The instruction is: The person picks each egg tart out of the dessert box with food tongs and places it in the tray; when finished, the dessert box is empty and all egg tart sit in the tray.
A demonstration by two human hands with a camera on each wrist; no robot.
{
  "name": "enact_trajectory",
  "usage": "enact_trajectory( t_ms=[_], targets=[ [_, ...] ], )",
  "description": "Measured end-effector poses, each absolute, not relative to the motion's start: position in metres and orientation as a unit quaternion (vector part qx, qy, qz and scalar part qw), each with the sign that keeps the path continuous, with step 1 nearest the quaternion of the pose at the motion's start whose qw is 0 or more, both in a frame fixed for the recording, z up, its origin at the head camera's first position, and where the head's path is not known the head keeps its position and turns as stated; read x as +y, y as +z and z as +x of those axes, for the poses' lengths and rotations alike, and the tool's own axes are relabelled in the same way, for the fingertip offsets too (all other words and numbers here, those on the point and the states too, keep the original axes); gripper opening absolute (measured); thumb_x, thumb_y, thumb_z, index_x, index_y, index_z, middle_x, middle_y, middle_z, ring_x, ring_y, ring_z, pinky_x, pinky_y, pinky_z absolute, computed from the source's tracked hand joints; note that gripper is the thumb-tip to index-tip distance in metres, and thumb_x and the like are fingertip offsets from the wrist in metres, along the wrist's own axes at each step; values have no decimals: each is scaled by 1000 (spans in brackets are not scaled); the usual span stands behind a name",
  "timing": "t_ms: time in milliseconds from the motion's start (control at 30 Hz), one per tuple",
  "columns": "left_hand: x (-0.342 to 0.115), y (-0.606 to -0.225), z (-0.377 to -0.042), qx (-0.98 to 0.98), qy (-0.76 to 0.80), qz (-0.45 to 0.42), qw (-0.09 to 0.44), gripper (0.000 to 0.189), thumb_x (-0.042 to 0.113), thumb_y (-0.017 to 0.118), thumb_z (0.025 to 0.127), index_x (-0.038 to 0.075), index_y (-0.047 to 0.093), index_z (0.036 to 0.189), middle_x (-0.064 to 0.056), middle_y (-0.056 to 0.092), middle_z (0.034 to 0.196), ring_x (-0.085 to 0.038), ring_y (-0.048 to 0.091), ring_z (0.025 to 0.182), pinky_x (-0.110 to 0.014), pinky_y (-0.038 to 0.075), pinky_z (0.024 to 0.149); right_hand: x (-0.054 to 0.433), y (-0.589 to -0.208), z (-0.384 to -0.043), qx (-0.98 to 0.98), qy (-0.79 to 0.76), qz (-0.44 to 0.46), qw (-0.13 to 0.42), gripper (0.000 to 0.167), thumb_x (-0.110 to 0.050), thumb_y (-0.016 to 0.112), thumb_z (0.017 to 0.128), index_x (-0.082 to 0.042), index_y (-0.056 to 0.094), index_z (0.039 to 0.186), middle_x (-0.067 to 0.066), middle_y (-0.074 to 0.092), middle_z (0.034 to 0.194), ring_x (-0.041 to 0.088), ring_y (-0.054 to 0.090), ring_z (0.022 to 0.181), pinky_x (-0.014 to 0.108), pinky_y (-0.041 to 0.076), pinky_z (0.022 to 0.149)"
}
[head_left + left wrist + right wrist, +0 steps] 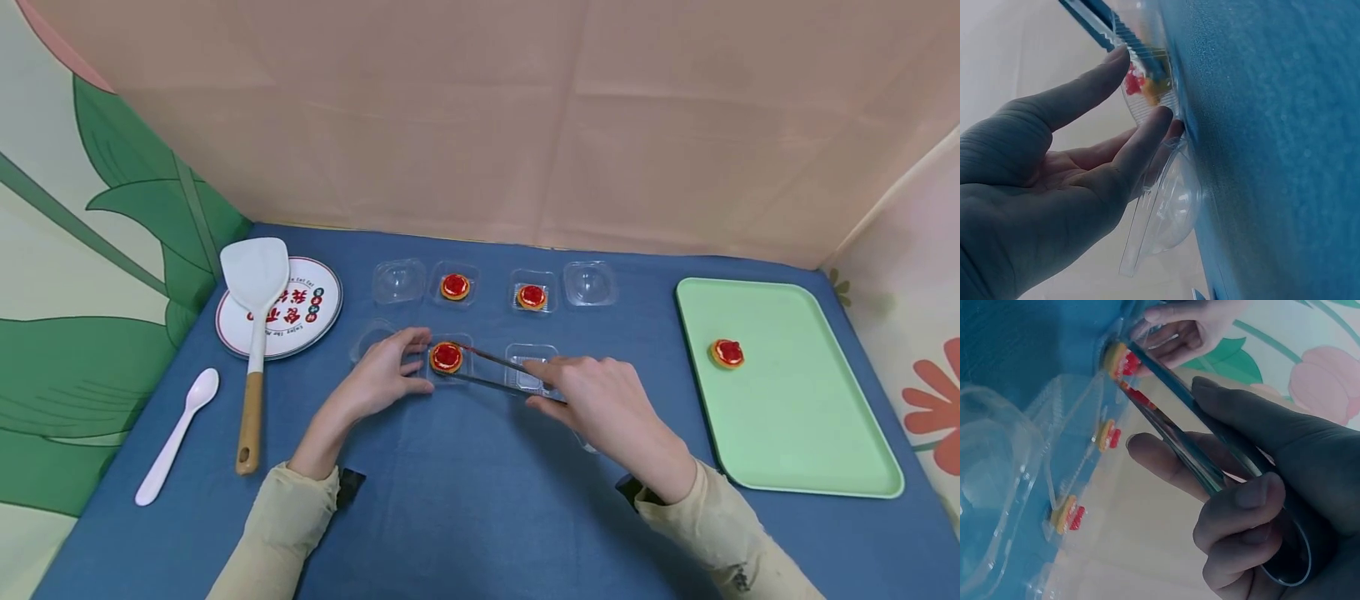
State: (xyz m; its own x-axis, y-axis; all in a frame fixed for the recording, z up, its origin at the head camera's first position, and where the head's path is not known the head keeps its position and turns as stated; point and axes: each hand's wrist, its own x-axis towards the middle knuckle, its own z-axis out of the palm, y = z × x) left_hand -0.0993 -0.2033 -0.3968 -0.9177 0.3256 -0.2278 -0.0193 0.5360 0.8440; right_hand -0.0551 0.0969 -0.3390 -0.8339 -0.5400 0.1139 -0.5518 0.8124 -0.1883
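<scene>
My right hand [600, 400] grips metal tongs [1179, 434], whose tips stand on either side of a small tart with a red topping [446, 357]. That tart sits in a clear plastic container [1138, 109]. At the container's left side is my left hand [382, 371], thumb and fingers spread apart, fingertips at its edge. Its clear lid [1172, 200] lies folded out below those fingers in the left wrist view. Two more tarts, a left one [455, 287] and a right one [532, 297], sit in containers farther back. Another container [528, 354] is beside the tongs, partly covered by my right hand.
On the right, a green tray [810, 417] bears one tart [727, 353]. At left are stacked plates [315, 321], a white spatula with a wooden handle [251, 417] lying across them, and a white spoon [172, 442]. Clear lids [590, 283] spread beside the back containers.
</scene>
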Motion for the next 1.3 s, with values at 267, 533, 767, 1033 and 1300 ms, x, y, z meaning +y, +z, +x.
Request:
enact_trajectory(
  t_ms=[267,533,767,1033,1300],
  targets=[
    [-203,-397,-99,856,474,92,183,79,-10,79,92,-13,36,159,-32,43,159,-46,46,146,-48,49,115,93,-344,-57,-950,113,291,26,43,-32,92,88,-17,81,127,-3,79,89,7,48,52,26,29,36],
    [-204,-397,-98,858,471,96,180,79,-9,79,93,-12,36,159,-32,44,159,-46,47,146,-50,48,115,94,-347,-56,-952,122,280,10,45,-34,90,90,-17,79,131,-3,78,88,7,46,52,26,27,36],
    [-203,-397,-99,859,469,99,181,80,-9,79,93,-12,35,159,-32,43,159,-46,47,146,-48,50,115,95,-347,-56,-950,119,287,32,45,-34,91,89,-19,80,130,-8,75,82,6,44,50,26,29,36],
    [-203,-397,-99,858,471,105,178,78,-9,79,93,-13,35,159,-33,44,158,-46,47,146,-48,49,115,97,-347,-55,-951,133,280,21,44,-32,90,89,-19,80,130,-9,74,82,6,35,46,25,25,37],
    [-204,-399,-99,858,471,106,176,78,-9,78,93,-13,36,158,-32,44,158,-46,47,146,-48,49,115,98,-350,-53,-951,138,277,25,43,-32,90,89,-20,80,130,-10,74,82,6,33,46,25,25,38]
  ],
)
